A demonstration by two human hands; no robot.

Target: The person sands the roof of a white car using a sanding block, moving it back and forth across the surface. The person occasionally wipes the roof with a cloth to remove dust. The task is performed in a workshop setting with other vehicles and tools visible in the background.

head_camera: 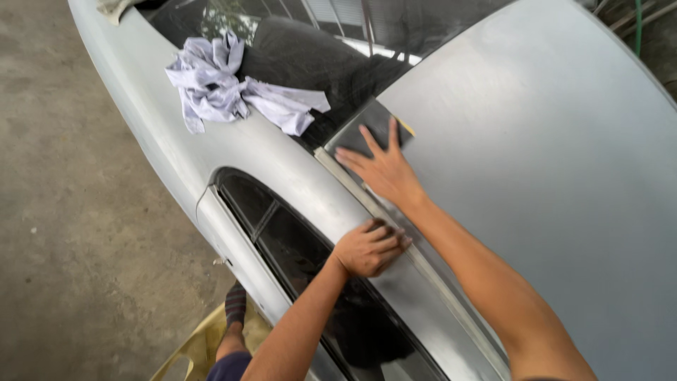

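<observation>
Pressing flat, fingers spread, the right hand was laid on dark sandpaper at the roof corner; the left hand was curled on the rail. Uneven pressure could gouge the primer.

This is a car body workshop, or a yard used as one. A car fills most of the frame, and its roof and pillar are dull matt grey, without any shine, like sanded or primed metal. The side window at the lower middle and the windscreen at the top are dark, and the windscreen reflects a corrugated roof and green leaves, so the place is open-sided or half outdoors. A crumpled pale rag lies at the windscreen's corner in the upper left. The bare, stained concrete floor takes up the left side. A green hose hangs at the top right edge.
</observation>
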